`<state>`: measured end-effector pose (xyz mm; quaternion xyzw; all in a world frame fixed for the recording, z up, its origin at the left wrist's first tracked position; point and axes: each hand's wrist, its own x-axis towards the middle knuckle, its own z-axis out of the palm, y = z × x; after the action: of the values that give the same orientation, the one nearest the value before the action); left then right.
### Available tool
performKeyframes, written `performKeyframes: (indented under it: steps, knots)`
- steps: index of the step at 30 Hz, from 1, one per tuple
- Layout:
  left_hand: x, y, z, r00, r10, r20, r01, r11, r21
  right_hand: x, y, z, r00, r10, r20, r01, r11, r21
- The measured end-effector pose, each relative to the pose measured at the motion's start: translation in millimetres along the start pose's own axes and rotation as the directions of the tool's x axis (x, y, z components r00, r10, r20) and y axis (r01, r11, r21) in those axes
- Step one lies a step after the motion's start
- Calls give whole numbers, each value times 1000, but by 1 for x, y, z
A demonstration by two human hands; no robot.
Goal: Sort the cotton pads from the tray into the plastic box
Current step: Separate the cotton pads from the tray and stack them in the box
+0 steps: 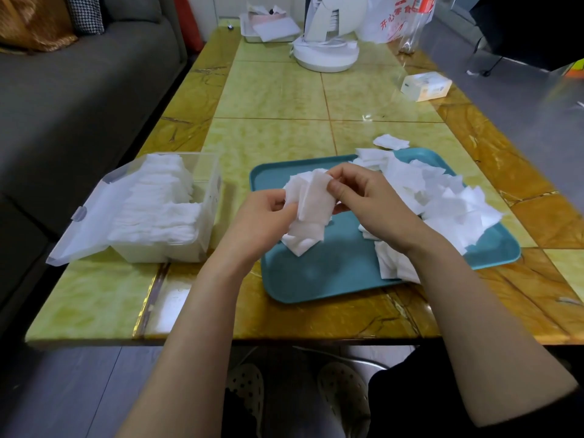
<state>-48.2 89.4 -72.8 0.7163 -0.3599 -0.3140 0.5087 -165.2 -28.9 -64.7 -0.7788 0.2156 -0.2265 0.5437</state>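
Left hand [268,213] | right hand [363,197] | both pinch cotton pads [311,203] above tray [316,273]

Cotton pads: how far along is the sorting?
Done: the plastic box holds rows of stacked pads. In hand: the left hand and right hand grip a bunch above the tray. Left: a loose pile on the tray's right side, one stray pad on the table.

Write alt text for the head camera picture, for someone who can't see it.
The left hand and right hand hold a small stack of cotton pads over a teal tray. A heap of loose pads lies on the tray's right side; a clear plastic box at left, lid open, holds rows of pads.
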Motion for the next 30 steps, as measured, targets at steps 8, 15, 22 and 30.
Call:
performKeyframes:
  steps: [8,15,22,30]
  knots:
    - [1,-1,2,998,-46,37,45,998,32,4,5,0,994,-16,-104,13,1000,-29]
    - [3,9,7,990,-141,-23,138,984,-112,5,8,1,992,-12,-126,7,999,-36]
    - [-2,6,8,996,-89,-16,88,994,-58,5,10,5,987,3,-162,-15,997,-72]
    - [-6,10,11,997,-61,49,62,998,-23,5,10,9,976,49,-214,-66,995,-71]
